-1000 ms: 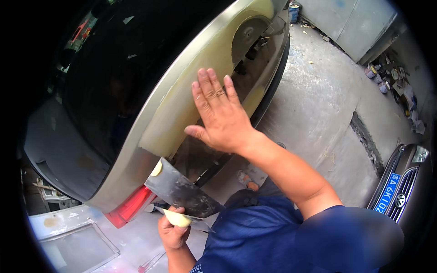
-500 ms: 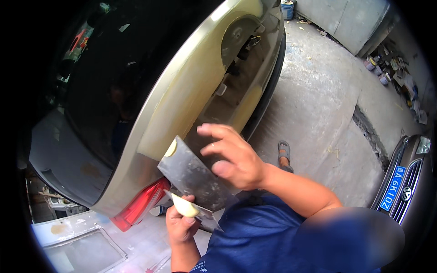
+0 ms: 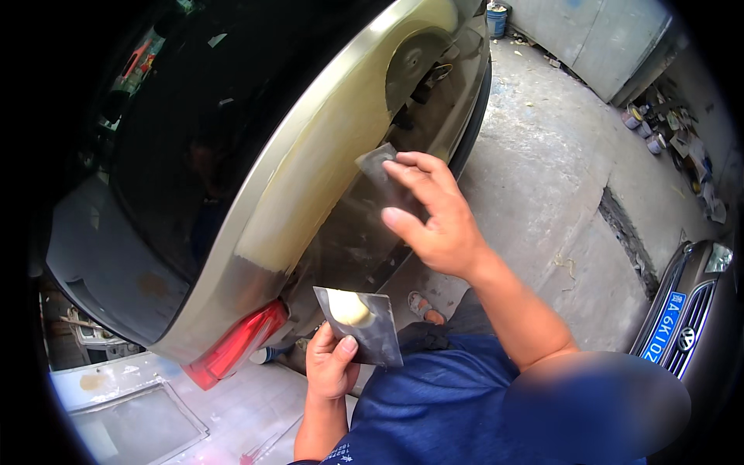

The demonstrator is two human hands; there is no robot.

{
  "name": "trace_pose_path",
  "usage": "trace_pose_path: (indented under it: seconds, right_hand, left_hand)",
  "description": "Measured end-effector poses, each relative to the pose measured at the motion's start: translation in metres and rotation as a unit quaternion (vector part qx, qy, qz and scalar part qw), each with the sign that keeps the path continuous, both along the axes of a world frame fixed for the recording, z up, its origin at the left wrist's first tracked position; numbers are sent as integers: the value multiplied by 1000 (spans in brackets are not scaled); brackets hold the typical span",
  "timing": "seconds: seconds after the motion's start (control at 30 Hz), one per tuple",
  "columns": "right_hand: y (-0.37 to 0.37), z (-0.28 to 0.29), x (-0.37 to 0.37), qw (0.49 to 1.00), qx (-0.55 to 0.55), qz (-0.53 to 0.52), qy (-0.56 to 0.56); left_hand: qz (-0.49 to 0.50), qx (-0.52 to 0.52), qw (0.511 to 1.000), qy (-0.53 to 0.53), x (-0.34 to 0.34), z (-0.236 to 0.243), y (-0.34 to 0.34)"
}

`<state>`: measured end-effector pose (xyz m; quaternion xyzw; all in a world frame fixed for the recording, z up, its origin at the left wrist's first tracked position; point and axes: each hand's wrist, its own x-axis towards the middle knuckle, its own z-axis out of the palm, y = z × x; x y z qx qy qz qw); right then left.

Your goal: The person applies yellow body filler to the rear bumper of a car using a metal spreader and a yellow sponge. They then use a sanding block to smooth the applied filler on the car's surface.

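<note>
My left hand (image 3: 332, 366) pinches a dark, flat rectangular putty spreader (image 3: 380, 341) between thumb and fingers. On its upper part sits a dollop of pale yellow putty (image 3: 348, 308). My right hand (image 3: 442, 221) grips a second dark, flat spreader (image 3: 378, 164), its fingers on one side and thumb below. That blade is tilted close to the car's rear body panel (image 3: 310, 182), where a broad band of pale yellow filler lies beside the paint. Whether its edge touches the panel I cannot tell.
A red tail light (image 3: 236, 345) sits at the panel's lower end, by a dark rear window (image 3: 194, 155). Another car's front (image 3: 682, 318) stands at the right. A trench (image 3: 628, 240) cuts the concrete floor; cans (image 3: 633, 116) and a blue bucket (image 3: 497, 19) stand farther off.
My right hand has moved up and away from the left with its spreader. My left hand has turned its spreader, so the face with putty shows flat. One foot has shifted left.
</note>
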<state>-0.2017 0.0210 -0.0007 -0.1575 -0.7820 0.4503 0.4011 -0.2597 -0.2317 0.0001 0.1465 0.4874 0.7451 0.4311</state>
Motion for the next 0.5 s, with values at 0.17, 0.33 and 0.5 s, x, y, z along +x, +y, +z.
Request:
trace_pose_path:
  seconds: [0.17,0.33,0.5]
  right_hand:
    - [-4,6,-26,964,251,-73,-58]
    - [-7,3,-45,952,286,-90,-52]
    - [-12,-17,-43,953,284,-87,-67]
  left_hand:
    - [74,-29,997,-8,5,-3,-6]
    - [95,-21,995,-3,9,-2,-6]
    - [98,-20,995,11,2,-5,-8]
